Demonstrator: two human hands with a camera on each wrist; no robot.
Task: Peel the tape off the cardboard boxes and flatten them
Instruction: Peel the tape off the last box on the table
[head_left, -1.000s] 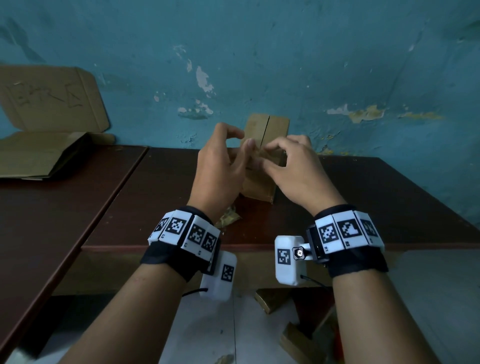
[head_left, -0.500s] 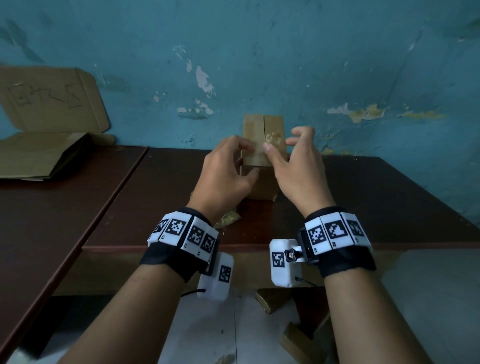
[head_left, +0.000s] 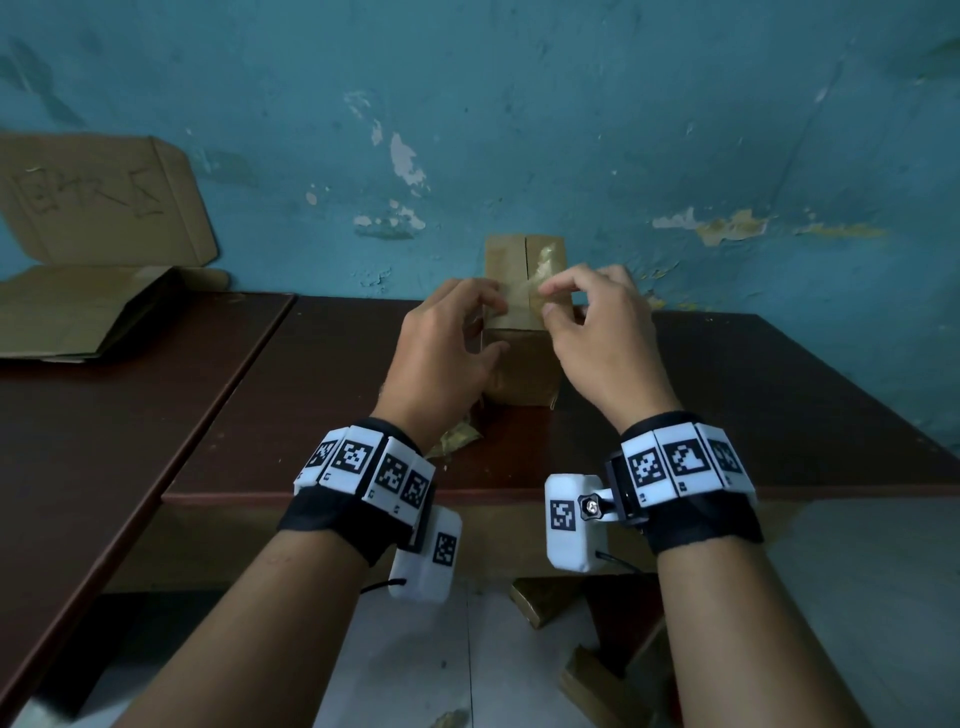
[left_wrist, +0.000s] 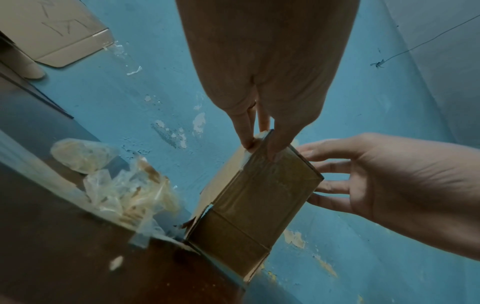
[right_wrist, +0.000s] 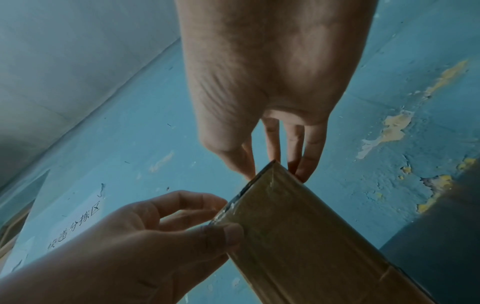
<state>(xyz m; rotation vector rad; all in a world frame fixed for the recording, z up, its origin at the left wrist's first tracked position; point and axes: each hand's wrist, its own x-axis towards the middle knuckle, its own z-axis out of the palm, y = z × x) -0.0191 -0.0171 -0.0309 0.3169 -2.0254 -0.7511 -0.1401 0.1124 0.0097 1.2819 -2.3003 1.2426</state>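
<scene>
Seen from a head camera, two forearms with marker-covered wristbands reach over a dark brown table (head_left: 727, 415). Crumpled peeled tape (left_wrist: 124, 191) lies on the table near the left wrist. Just beyond, a small cardboard box (head_left: 522, 364) stands upright near the middle of the table. The left hand (head_left: 441, 353) curls round the box's top left corner, thumb on its near face, steadying it. The right hand (head_left: 597, 338) pinches a lifted bit of clear tape (head_left: 545, 280) beside the seam on the box top. This looks like the peeling step, with flattening not yet begun; the next move likely calls for a steady pull along the seam while the left hand braces. Farther left, flattened cardboard (head_left: 88, 301) rests against the peeling blue wall (head_left: 623, 130)
</scene>
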